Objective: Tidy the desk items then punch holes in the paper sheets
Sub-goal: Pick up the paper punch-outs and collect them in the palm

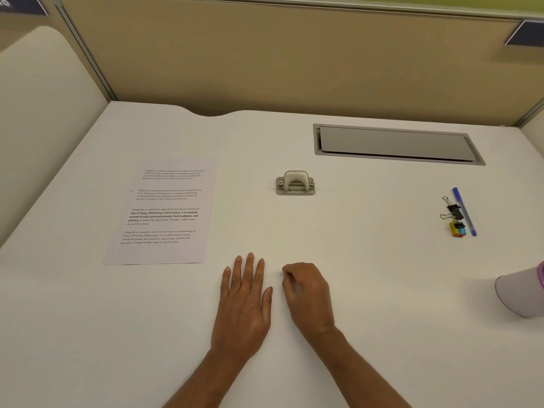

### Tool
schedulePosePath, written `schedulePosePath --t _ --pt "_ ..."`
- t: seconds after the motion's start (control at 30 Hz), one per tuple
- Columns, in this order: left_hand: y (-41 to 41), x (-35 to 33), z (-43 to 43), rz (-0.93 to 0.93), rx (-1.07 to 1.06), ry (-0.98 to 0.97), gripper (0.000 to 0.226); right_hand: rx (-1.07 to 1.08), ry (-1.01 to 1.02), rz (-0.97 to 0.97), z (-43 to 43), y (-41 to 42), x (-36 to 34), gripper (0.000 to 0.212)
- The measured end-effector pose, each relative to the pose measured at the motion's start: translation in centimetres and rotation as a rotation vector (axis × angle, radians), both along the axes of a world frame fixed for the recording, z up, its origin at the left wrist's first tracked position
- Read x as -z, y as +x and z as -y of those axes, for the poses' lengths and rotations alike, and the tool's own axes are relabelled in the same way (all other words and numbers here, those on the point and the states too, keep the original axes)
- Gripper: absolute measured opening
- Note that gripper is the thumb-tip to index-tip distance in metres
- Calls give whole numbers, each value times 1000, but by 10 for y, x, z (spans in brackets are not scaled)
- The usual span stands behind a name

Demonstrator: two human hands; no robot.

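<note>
Two hands parked on the desk, left hand flat, right hand curled on nothing, so tidying looks unstarted; next up, reaching right for pen and binder clips.

Paper sheet: "Village life is a peaceful…", apparently repeated fourfold.

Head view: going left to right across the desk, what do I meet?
In order: paper sheet → left hand → hole punch → binder clips → pen → cup. The right hand lines up with the punch, so it is unranked.
</note>
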State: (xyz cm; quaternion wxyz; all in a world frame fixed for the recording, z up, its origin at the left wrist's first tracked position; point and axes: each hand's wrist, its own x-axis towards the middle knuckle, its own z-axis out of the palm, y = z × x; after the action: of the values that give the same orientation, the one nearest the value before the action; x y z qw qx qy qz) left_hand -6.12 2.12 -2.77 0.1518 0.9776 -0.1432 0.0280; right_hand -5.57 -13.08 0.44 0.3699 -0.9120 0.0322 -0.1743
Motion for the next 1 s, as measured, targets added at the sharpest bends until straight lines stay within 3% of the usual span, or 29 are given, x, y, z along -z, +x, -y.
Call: schedulePosePath --t 0.13,0.23,0.53,0.73,1.0 --pt "-1 -1 0 8 12 -8 58 268 618 -206 12 0 -9 17" --pt "0 -2 0 29 21 -50 55 327 957 -305 20 -3 -15 13" --pt "10 -6 14 100 -43 -386 28 420 1822 -311 37 -2 -26 25" --pt "17 -12 38 70 -92 -445 23 280 2124 -338 42 -3 -27 20" --pt "23 -16 47 79 -152 -463 9 177 2134 -352 47 -1 -24 13"
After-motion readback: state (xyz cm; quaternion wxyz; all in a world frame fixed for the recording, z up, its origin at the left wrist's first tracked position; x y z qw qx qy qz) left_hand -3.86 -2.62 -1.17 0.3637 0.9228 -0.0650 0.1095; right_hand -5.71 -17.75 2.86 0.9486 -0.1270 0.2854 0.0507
